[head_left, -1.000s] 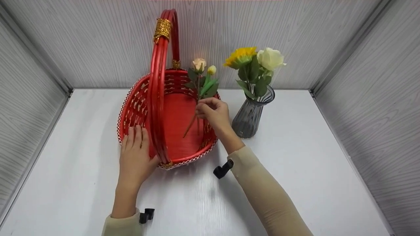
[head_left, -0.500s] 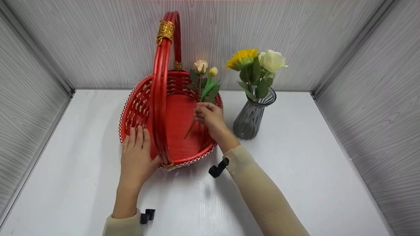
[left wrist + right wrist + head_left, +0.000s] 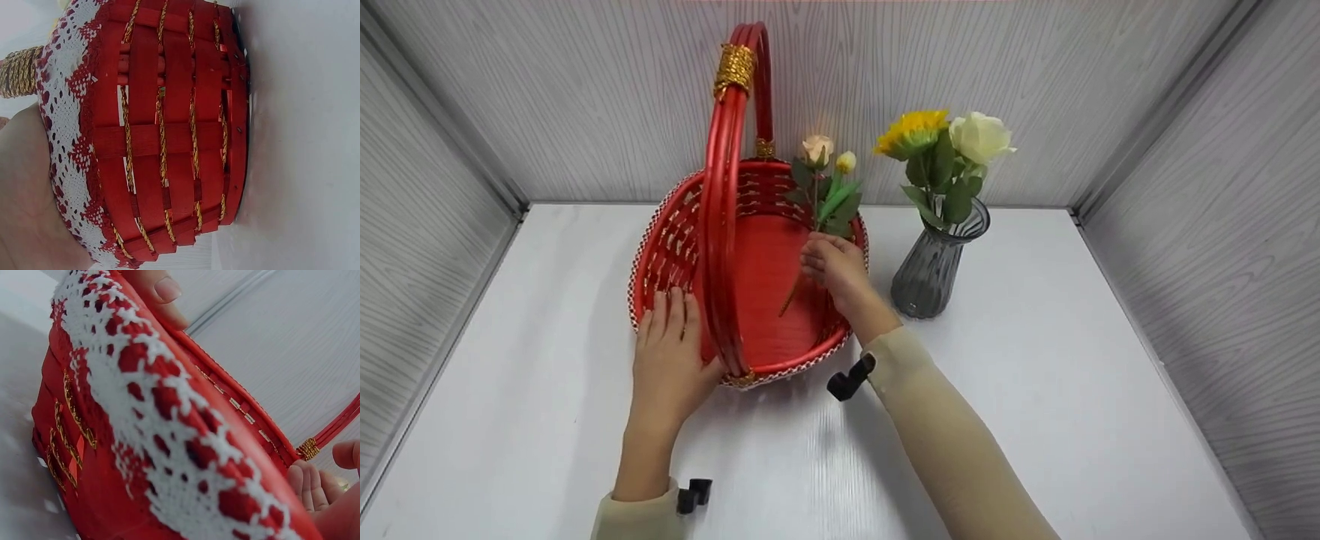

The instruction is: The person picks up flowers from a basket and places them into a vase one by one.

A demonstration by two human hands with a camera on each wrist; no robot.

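A red woven basket (image 3: pixel 771 259) with a tall red handle (image 3: pixel 721 217) stands on the white table. My left hand (image 3: pixel 667 367) rests on its front-left rim, fingers straight over the inner wall and thumb beside the handle's base. My right hand (image 3: pixel 836 270) is at the right of the basket, its curled fingers around the stems of a peach rose (image 3: pixel 817 148) and a pale yellow tulip (image 3: pixel 846 162). Both blossoms rise above the back-right rim, and one brown stem end slants down over the basket's floor. The fingers hide the middle of the stems.
Close to the basket's right stands a grey ribbed glass vase (image 3: pixel 926 277) holding a yellow sunflower (image 3: pixel 913 135) and a white rose (image 3: pixel 981 139). White lace trim (image 3: pixel 64 112) with red edging runs around the basket's rim. Grey wood-grain panels enclose the table (image 3: pixel 1072 420) at the back and sides.
My right hand has shifted slightly left and down along the stems, now covering the second stem end. The blossoms and my left hand have stayed nearly in place.
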